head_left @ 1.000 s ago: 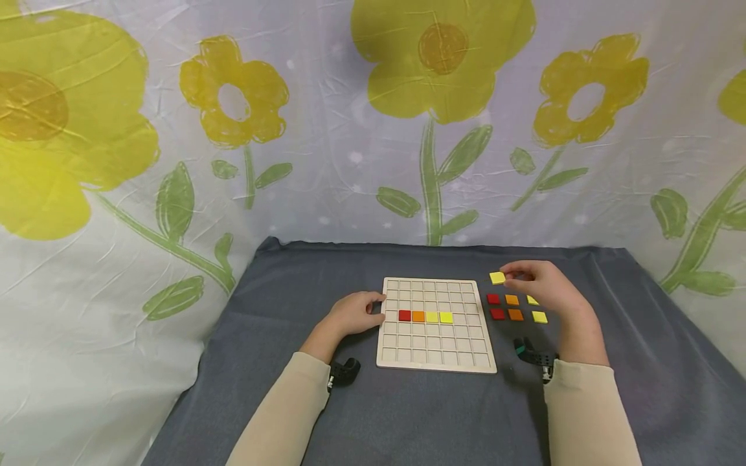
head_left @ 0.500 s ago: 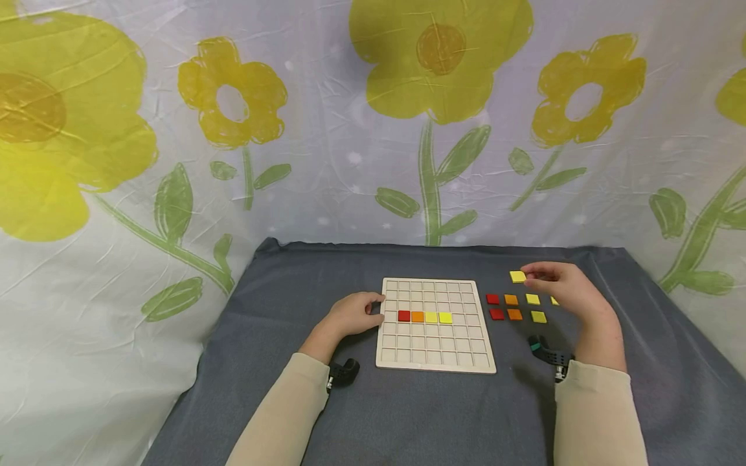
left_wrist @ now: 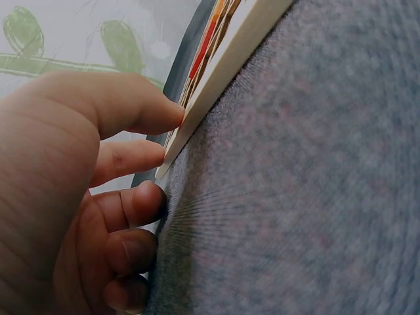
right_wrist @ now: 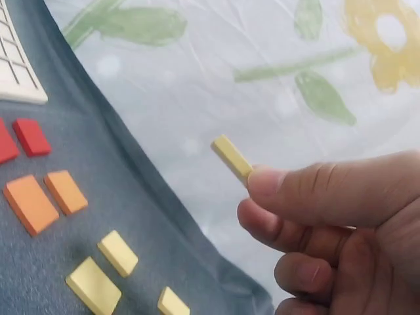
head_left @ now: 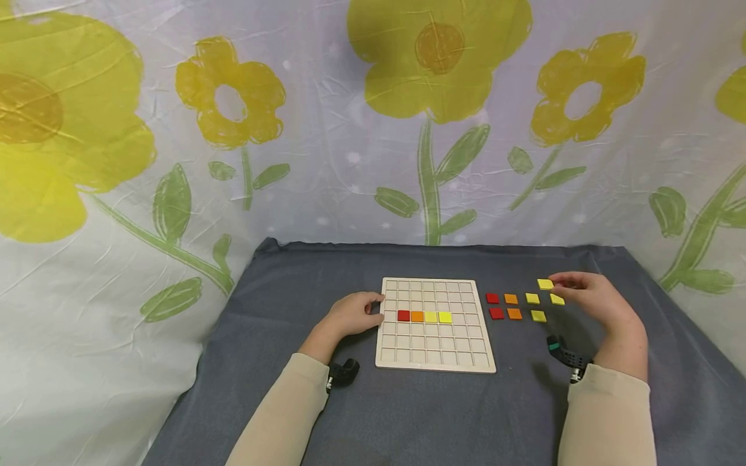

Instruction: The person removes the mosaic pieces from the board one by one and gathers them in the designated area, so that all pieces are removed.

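In the head view my left hand [head_left: 351,314] is at the left edge of a pale wooden grid board [head_left: 434,356]. Its thumb and index fingertips touch that edge, spread apart; the left wrist view shows the other fingers loosely bent. On the board lie a red tile [head_left: 403,316], an orange tile [head_left: 417,316] and two yellow tiles in one row. My right hand [head_left: 600,299] pinches a small square yellow tile [head_left: 544,284] between thumb and fingers, raised off the cloth. In the right wrist view that held tile [right_wrist: 231,156] appears nearly edge-on.
Right of the board lie loose tiles in two rows: two red [head_left: 496,314], two orange [head_left: 514,314] and three yellow [head_left: 539,316]. Dark grey cloth [head_left: 408,421] covers the table. A flower-printed curtain [head_left: 326,162] hangs behind and at both sides.
My right hand has moved rightward with the yellow tile, then slightly lower, uncovering the loose yellow tiles below it. My left hand stays at the board's edge.
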Demonstrator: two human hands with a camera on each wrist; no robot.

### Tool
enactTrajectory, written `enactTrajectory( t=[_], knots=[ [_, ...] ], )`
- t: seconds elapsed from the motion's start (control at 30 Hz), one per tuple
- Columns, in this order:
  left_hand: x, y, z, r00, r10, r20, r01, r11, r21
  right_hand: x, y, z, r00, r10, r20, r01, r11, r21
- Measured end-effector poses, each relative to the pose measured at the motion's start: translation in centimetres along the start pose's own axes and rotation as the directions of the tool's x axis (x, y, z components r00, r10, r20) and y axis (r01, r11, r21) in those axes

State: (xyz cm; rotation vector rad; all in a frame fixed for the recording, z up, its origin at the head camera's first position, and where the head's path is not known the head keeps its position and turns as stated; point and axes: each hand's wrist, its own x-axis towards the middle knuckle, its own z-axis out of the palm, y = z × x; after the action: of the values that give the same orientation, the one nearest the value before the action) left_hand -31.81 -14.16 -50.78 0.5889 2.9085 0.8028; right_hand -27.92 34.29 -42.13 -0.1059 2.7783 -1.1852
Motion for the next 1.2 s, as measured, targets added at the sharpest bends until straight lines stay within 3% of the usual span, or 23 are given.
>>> enactTrajectory(
  t=[0.33,0.7,1.0,1.2],
  knots=[
    [0.1,0.0,-0.3,1.0,0.001,0.002,-0.001,1.0,-0.009,-0.4,2.1,-0.3,0.998,0.063,0.019,-0.063,0.998,0.005],
    [0.0,0.0,-0.1,1.0,-0.008,0.008,0.008,1.0,-0.012,-0.4,5.2,-0.8,0.986,0.14,0.085,-0.13,0.985,-0.11],
    [0.1,-0.4,0.0,1.0,-0.011,0.007,0.011,1.0,-0.01,0.2,5.2,-0.2,0.976,0.202,0.084,-0.194,0.976,-0.094],
    [0.2,-0.3,0.1,1.0,-0.002,0.011,0.002,1.0,-0.01,-0.1,5.4,-0.2,0.98,0.185,0.068,-0.177,0.978,-0.109]
  ],
)
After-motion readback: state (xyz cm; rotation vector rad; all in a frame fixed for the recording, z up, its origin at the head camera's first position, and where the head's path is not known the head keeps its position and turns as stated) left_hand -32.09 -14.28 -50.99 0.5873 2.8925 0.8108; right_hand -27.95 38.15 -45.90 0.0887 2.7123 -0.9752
